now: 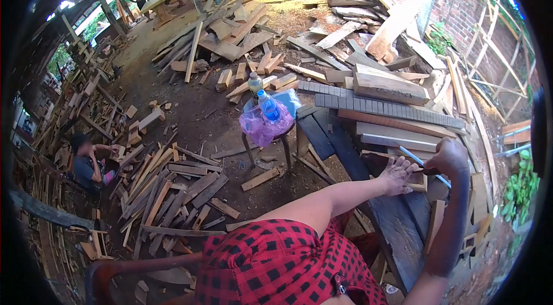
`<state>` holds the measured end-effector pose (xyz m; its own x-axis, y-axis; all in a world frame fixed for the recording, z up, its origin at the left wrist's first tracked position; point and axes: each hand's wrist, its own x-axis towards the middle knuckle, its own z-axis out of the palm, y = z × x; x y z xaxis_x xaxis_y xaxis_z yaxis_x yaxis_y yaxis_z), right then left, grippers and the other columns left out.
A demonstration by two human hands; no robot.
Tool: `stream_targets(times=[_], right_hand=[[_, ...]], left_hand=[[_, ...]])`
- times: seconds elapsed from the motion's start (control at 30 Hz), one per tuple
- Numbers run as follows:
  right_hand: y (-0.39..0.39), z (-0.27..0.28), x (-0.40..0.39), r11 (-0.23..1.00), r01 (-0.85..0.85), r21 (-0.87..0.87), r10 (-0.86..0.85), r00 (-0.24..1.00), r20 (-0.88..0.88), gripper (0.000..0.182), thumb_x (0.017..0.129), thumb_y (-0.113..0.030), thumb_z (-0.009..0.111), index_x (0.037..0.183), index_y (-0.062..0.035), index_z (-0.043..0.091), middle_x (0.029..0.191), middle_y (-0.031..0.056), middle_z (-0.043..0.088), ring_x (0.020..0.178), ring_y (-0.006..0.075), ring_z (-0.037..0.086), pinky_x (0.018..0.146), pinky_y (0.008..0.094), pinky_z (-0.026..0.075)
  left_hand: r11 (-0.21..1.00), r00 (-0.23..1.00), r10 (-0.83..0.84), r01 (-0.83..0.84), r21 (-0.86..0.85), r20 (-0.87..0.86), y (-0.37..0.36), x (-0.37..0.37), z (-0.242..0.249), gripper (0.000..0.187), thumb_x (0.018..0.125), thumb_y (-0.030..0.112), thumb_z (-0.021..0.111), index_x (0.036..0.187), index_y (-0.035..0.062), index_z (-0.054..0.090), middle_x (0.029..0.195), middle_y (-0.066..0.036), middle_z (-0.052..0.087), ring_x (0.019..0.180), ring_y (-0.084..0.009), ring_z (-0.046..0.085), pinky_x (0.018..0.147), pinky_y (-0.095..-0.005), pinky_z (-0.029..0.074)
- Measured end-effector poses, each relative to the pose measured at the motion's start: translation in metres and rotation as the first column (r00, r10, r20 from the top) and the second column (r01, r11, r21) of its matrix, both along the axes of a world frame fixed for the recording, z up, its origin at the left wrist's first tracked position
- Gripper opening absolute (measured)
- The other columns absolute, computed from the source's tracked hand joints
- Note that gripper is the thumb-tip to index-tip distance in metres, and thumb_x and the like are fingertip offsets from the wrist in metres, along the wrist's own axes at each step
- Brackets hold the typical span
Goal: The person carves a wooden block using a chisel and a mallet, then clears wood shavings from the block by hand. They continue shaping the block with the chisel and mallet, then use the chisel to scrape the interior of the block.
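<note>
My left hand (400,177) stretches out over the dark plank bench with its fingers spread, resting at a small wooden block (419,184). My right hand (448,158) is closed just to the right of it, knuckles up, above the same block. Something thin and dark shows below the right fingers, too small to name. A light blue rod (410,154) slants behind both hands, and its middle is partly covered. The dark bench planks (397,218) run beneath my left forearm.
Stacked boards (397,109) lie beyond the bench. A stool holds a pink plastic bag (262,126), a blue-labelled bottle (268,108) and a second bottle (254,83). Scrap wood (173,189) covers the ground leftward, where a person (86,164) sits. Two people stand far back.
</note>
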<state>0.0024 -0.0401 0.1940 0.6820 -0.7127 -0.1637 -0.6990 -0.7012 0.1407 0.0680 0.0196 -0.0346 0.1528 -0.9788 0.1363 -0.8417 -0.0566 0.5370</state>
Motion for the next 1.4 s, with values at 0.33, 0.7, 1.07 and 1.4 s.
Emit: stream_targets(times=[0.33,0.7,1.07,1.4], right_hand=[[-0.003,-0.001,0.001,1.0,0.009,0.02,-0.01,0.999,0.047,0.032,0.052,-0.031,0.079,0.064,-0.003,0.07,0.071,0.0162,0.068,0.07,0.029,0.069,0.071,0.0363,0.054],[-0.003,-0.003,-0.002,1.0,-0.012,-0.012,0.012,0.999,0.033,0.036,0.051,-0.032,0.077,0.069,-0.0018,0.071,0.073,0.0179,0.068,0.072,0.0301,0.069,0.071,0.0374,0.054],[0.003,-0.004,-0.001,1.0,-0.016,-0.019,0.016,1.0,0.02,0.034,0.054,-0.032,0.077,0.071,-0.0029,0.071,0.074,0.0168,0.069,0.073,0.0282,0.069,0.072,0.0367,0.054],[0.008,0.0,0.002,0.999,-0.007,-0.031,0.007,1.0,0.021,0.03,0.054,-0.029,0.077,0.069,-0.0037,0.071,0.071,0.0145,0.069,0.07,0.0266,0.069,0.069,0.0354,0.054]], left_hand=[[1.0,0.999,0.017,-0.016,-0.016,0.044,-0.007,-0.001,-0.015,0.072,0.083,0.049,0.062,0.139,0.0164,0.03,0.13,-0.013,0.036,0.13,-0.0339,0.027,0.106,-0.0544,0.019],[0.999,1.0,-0.003,0.002,0.035,0.023,-0.003,-0.001,-0.005,0.073,0.084,0.051,0.061,0.14,0.0143,0.032,0.133,-0.014,0.036,0.134,-0.0347,0.024,0.108,-0.0558,0.018],[0.996,1.0,-0.026,0.026,0.086,0.006,0.0,0.001,0.003,0.075,0.086,0.052,0.058,0.142,0.0108,0.031,0.14,-0.015,0.033,0.138,-0.0361,0.02,0.11,-0.0565,0.015],[0.995,0.999,-0.038,0.038,0.091,0.003,0.0,0.002,0.004,0.075,0.085,0.053,0.059,0.14,0.0085,0.032,0.139,-0.015,0.033,0.138,-0.036,0.02,0.11,-0.0572,0.016]])
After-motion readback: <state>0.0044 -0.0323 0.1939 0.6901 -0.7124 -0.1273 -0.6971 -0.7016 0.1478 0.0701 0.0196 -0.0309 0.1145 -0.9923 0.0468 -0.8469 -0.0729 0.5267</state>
